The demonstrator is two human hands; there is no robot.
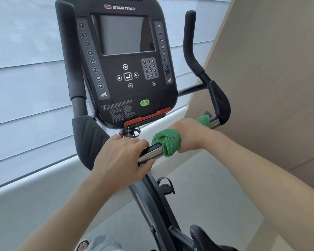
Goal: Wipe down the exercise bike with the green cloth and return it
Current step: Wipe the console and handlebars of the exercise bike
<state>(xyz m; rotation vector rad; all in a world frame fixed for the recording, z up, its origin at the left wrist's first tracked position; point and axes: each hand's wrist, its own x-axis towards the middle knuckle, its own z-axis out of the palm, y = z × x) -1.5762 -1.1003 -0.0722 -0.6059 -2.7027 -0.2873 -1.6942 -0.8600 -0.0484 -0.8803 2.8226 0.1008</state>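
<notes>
The black exercise bike [127,84] fills the middle, with its console facing me. A metal handlebar [151,153] runs from lower centre up to the right. The green cloth [168,141] is wrapped round that bar. My right hand [188,134] grips the cloth and the bar together; green edges stick out on both sides of the hand. My left hand [123,156] holds the bare bar just left of the cloth, fingers curled over it and thumb beneath.
Black padded grips [218,102] rise at both ends of the bar. A pedal with a strap [166,185] and the saddle [207,238] lie below. A window with blinds [25,69] is on the left, a beige wall [270,69] on the right.
</notes>
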